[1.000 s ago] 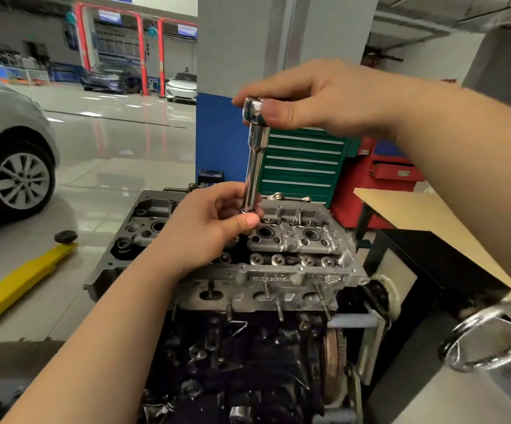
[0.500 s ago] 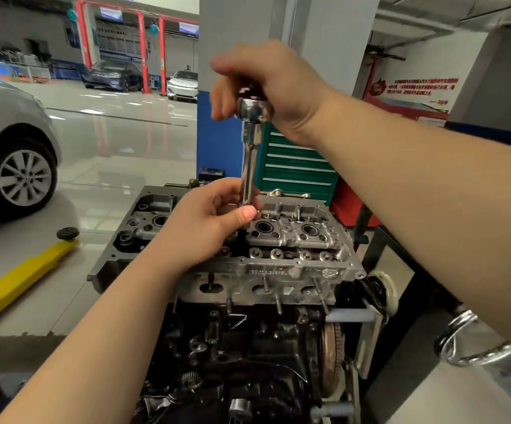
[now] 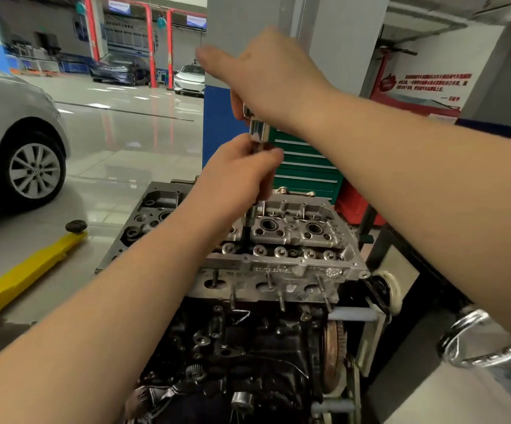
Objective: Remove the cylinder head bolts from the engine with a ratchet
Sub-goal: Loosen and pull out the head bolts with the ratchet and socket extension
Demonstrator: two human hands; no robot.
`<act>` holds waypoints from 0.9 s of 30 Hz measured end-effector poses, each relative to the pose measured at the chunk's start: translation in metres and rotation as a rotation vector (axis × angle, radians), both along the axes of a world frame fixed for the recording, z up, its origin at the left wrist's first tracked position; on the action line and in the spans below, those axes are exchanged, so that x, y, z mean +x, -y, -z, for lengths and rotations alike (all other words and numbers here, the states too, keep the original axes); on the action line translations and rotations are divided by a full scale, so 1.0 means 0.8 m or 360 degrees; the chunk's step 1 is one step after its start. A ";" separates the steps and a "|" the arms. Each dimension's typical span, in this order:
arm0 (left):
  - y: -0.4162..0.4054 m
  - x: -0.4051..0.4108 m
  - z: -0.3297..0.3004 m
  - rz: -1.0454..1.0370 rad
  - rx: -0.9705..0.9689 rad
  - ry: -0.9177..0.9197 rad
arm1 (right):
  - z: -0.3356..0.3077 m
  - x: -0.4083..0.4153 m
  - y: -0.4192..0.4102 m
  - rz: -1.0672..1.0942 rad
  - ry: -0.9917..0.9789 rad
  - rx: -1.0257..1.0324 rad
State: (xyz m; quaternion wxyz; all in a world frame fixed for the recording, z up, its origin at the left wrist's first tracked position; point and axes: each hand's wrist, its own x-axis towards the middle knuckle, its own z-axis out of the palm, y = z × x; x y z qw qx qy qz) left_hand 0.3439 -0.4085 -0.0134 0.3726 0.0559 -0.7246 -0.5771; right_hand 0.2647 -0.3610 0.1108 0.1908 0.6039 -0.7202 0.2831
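Head view: ratchet (image 3: 258,130) is standing upright over the head (image 3: 281,255), its dark extension (image 3: 249,223) reaching down into a bolt well.
Handling: steel tool is looking stiff, heavy and smooth, likely slippery; best gripped at the drive end and low on the shaft.
Right hand (image 3: 266,78): fingers are closing over the top end.
Left hand (image 3: 235,179): fingers are wrapping the shaft, steadying it.
Bolt: hidden in the well.

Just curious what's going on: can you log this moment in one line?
right hand: atop ratchet | left hand: steadying extension | socket: down in cylinder head
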 end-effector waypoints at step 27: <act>0.011 -0.036 -0.023 0.0578 0.0296 0.0279 | -0.031 -0.080 -0.033 -0.0076 -0.0045 0.0693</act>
